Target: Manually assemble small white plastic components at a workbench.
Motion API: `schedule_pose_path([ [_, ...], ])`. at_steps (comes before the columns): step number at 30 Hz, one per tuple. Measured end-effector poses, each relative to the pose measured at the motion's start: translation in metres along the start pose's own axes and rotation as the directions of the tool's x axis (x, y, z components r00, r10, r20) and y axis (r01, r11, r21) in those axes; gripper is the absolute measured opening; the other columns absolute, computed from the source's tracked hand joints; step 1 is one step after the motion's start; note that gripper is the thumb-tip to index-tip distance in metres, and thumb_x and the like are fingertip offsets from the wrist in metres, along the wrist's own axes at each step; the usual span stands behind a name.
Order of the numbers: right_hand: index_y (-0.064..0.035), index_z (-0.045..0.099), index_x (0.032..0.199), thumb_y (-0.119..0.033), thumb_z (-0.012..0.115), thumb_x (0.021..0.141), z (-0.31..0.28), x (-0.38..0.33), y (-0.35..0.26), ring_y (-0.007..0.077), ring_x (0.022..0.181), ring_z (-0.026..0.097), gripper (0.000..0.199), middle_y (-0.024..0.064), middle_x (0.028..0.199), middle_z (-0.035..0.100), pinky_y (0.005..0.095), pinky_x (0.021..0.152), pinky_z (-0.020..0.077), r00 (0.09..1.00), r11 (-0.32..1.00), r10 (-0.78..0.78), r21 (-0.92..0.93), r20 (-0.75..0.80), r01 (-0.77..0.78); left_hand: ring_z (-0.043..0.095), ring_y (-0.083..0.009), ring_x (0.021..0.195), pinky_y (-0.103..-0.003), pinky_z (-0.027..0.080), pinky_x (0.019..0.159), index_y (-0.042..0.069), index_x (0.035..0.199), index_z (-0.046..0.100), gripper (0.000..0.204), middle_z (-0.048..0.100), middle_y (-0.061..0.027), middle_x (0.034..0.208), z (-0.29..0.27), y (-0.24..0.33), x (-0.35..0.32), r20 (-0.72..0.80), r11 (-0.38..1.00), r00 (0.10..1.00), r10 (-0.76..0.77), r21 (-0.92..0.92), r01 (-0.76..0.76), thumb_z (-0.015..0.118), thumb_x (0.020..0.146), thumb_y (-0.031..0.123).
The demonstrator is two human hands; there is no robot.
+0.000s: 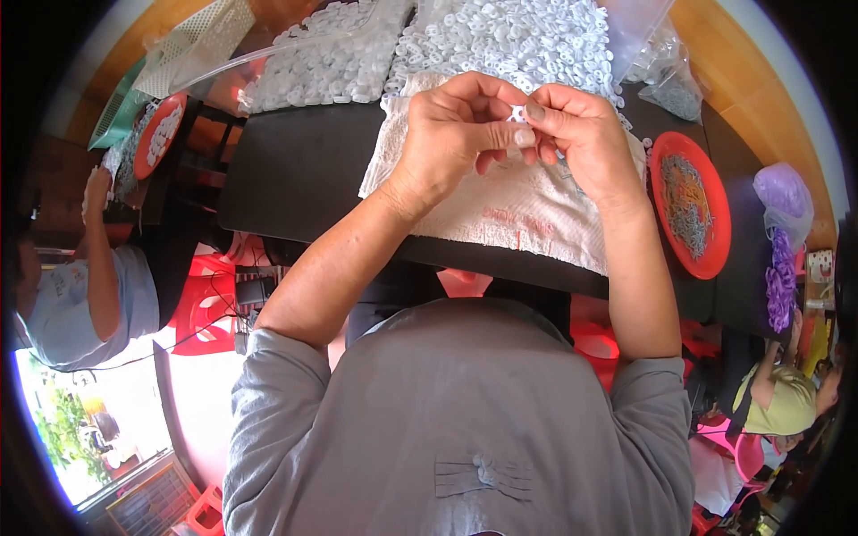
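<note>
My left hand (451,129) and my right hand (585,134) meet above a cream towel (509,210) on the dark table. Thumbs and fingers of both are closed in a pinch around a small white plastic piece (517,113). Only a bit of it, with dark spots, shows between the fingertips; the rest is hidden. Just beyond my hands lies a large heap of small white plastic pieces (500,45), with another heap (313,67) to its left. Right of my right hand, a red plate (722,241) holds many thin grey metal bits and some orange ones.
A clear bag (675,94) lies at the far right, and purple bundles (780,281) hang over the right side. A person in light blue (98,299) works at the left by another red plate (146,161) and baskets (192,45). Someone in yellow-green (782,397) is at the right.
</note>
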State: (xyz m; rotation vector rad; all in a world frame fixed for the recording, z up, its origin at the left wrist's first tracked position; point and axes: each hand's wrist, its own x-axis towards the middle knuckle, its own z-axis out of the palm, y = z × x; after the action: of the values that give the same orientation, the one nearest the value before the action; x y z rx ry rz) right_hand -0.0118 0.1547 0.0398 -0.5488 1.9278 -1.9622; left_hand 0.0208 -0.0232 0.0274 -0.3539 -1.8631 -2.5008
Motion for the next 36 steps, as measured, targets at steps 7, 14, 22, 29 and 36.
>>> schedule_pose_path([
  [7,0.0007,0.064,0.09,-0.022,0.064,0.09,-0.006,-0.003,-0.004,0.0091,0.056,0.058,0.023,0.0015,0.072,0.061,0.0181,0.049,0.0377,0.997,0.999,0.0,-0.047,0.075,0.004,0.057,-0.0036,0.065,-0.018,0.042,0.045,0.002,0.094,0.062,0.031,0.06,0.0007,0.075,-0.001,-0.005,-0.003,0.068,0.995,0.997,0.023,0.098,-0.029,0.081,0.071,-0.002],
  [14,0.0007,0.063,0.087,-0.022,0.063,0.091,0.005,-0.006,-0.005,0.0088,0.052,0.056,0.023,0.0014,0.068,0.059,0.0175,0.047,0.0373,1.0,1.0,0.004,-0.018,-0.005,-0.004,0.063,-0.0072,0.069,-0.018,0.047,0.049,0.002,0.093,0.06,0.029,0.065,-0.0037,0.077,-0.002,-0.007,-0.004,0.04,0.976,0.992,0.123,0.174,-0.128,0.08,0.072,-0.001],
  [22,0.0021,0.063,0.085,-0.018,0.065,0.09,0.01,-0.009,-0.002,0.0104,0.05,0.054,0.021,0.0042,0.065,0.058,0.0175,0.043,0.0341,0.994,0.962,0.053,0.263,0.099,-0.078,0.065,-0.0114,0.08,-0.024,0.057,0.068,0.0,0.091,0.057,0.026,0.066,-0.0069,0.088,-0.002,-0.008,-0.012,0.088,0.985,0.982,0.167,0.035,-0.171,0.076,0.075,-0.005],
  [29,0.0048,0.058,0.088,-0.015,0.061,0.091,0.014,-0.009,0.004,0.0115,0.049,0.053,0.02,0.0064,0.067,0.057,0.0172,0.04,0.0332,0.992,0.937,0.042,0.339,0.115,-0.079,0.064,-0.0119,0.075,-0.025,0.055,0.066,0.001,0.085,0.055,0.024,0.063,-0.006,0.081,-0.003,-0.009,-0.011,0.11,0.982,0.975,0.191,-0.025,-0.189,0.076,0.075,-0.006],
  [36,0.0049,0.057,0.089,-0.013,0.059,0.092,0.011,-0.008,0.006,0.0141,0.049,0.053,0.018,0.0074,0.067,0.057,0.0176,0.039,0.0315,0.983,0.912,0.026,0.399,0.181,-0.098,0.066,-0.011,0.073,-0.024,0.057,0.064,0.003,0.078,0.052,0.028,0.062,-0.0036,0.076,-0.007,-0.015,-0.007,0.105,0.965,0.965,0.241,0.084,-0.25,0.078,0.073,-0.006],
])
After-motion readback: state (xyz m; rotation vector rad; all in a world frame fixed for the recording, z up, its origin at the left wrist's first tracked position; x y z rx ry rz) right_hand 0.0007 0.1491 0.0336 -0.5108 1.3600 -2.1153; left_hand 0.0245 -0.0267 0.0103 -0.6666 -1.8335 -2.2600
